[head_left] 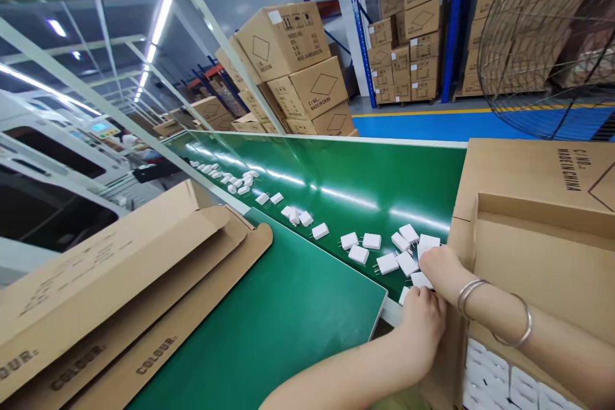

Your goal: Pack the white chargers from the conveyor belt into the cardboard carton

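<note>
Small white plug adapters [387,262] lie in a loose line along the green conveyor belt [346,186], bunched at its near end. My right hand [439,269], with bracelets on the wrist, rests on the adapters next to the carton's corner, its fingers closed over one white adapter [421,279]. My left hand [423,323] sits just below it at the belt's edge, fingers curled over another white adapter [403,295]. An open cardboard carton [533,230] stands at the right; rows of white adapters [494,378] fill its bottom.
Flattened cardboard cartons [120,288] lie on the green table [288,327] at left. Stacked cartons [298,70] stand behind the belt, more on blue racking [408,32]. A wire fan guard [542,38] is at top right. Machines line the far left.
</note>
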`<state>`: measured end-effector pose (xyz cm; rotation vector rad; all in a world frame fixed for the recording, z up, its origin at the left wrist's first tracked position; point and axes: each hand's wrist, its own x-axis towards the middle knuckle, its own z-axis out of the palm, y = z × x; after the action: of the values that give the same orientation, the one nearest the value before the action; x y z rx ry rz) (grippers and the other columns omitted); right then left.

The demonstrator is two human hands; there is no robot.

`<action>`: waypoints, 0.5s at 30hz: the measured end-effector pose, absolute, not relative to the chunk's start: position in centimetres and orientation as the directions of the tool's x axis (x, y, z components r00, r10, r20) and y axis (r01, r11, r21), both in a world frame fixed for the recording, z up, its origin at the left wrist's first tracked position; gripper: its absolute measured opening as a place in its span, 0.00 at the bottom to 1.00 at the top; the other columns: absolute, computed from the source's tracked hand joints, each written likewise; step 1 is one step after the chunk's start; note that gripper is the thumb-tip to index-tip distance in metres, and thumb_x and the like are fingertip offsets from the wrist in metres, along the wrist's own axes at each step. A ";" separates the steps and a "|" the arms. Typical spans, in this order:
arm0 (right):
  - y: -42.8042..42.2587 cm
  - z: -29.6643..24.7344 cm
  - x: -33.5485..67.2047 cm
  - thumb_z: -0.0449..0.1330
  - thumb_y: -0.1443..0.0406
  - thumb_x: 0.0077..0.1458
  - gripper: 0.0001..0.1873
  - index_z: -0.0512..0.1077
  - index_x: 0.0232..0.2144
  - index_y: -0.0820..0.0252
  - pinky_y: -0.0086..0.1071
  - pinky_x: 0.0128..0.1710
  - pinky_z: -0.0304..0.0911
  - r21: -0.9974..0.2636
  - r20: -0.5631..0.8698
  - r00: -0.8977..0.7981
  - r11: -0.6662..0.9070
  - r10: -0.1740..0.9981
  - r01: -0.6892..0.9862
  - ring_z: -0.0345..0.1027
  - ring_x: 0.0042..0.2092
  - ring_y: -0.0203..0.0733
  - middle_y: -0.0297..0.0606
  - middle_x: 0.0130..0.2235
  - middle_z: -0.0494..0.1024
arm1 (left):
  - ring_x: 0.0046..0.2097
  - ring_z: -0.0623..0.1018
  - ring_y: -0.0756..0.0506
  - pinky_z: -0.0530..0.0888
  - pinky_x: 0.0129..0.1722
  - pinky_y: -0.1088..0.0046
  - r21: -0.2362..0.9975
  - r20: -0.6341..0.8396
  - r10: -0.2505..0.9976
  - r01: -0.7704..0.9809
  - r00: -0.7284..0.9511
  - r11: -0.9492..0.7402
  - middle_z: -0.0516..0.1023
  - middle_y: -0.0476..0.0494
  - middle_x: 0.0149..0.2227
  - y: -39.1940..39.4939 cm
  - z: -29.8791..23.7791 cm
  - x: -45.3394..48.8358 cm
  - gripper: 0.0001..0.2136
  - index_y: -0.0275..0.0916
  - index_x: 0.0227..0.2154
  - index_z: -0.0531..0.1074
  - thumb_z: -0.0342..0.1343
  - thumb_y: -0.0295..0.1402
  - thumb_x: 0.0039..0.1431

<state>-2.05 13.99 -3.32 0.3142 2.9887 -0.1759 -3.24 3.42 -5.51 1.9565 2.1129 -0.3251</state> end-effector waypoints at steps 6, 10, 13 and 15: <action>17.8 2.0 2.1 0.62 0.56 0.49 0.13 0.68 0.32 0.58 0.37 0.30 0.64 -0.266 -0.094 -0.954 0.916 0.284 0.299 0.70 0.32 0.47 0.38 0.28 0.74 | 0.38 0.73 0.42 0.67 0.31 0.69 0.370 -0.200 0.972 0.909 -0.123 0.191 0.73 0.40 0.41 -0.6 -0.4 -6.1 0.20 0.37 0.47 0.64 0.55 0.26 0.48; 17.8 4.1 6.9 0.48 0.46 0.55 0.21 0.60 0.43 0.52 0.30 0.19 0.59 -0.752 -0.183 -0.893 0.527 0.412 0.397 0.64 0.23 0.38 0.32 0.28 0.70 | 0.26 0.67 0.53 0.63 0.25 0.78 0.930 -0.341 0.866 0.002 -0.364 0.367 0.69 0.52 0.33 -3.0 1.4 -7.3 0.24 0.46 0.46 0.60 0.59 0.36 0.44; 15.2 2.9 9.7 0.48 0.43 0.54 0.27 0.59 0.51 0.48 0.29 0.16 0.57 -0.893 -0.450 -0.784 -0.220 0.428 0.393 0.61 0.20 0.38 0.31 0.24 0.68 | 0.20 0.59 0.57 0.54 0.20 0.81 0.747 -0.466 0.841 -0.632 -0.276 0.206 0.64 0.56 0.26 -2.7 0.8 -6.2 0.25 0.43 0.44 0.60 0.60 0.43 0.43; 13.1 1.6 11.0 0.51 0.44 0.53 0.28 0.62 0.52 0.48 0.30 0.21 0.63 -0.797 -0.547 -0.747 -0.509 0.379 0.325 0.65 0.24 0.40 0.34 0.27 0.72 | 0.18 0.56 0.59 0.50 0.19 0.81 0.579 -0.478 0.851 -0.807 -0.217 0.120 0.64 0.56 0.23 -2.0 0.3 -5.0 0.23 0.39 0.40 0.62 0.62 0.44 0.42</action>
<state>11.00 13.10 1.63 1.1289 1.5719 -2.5177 -4.97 -2.02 0.26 0.0620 0.9436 1.5206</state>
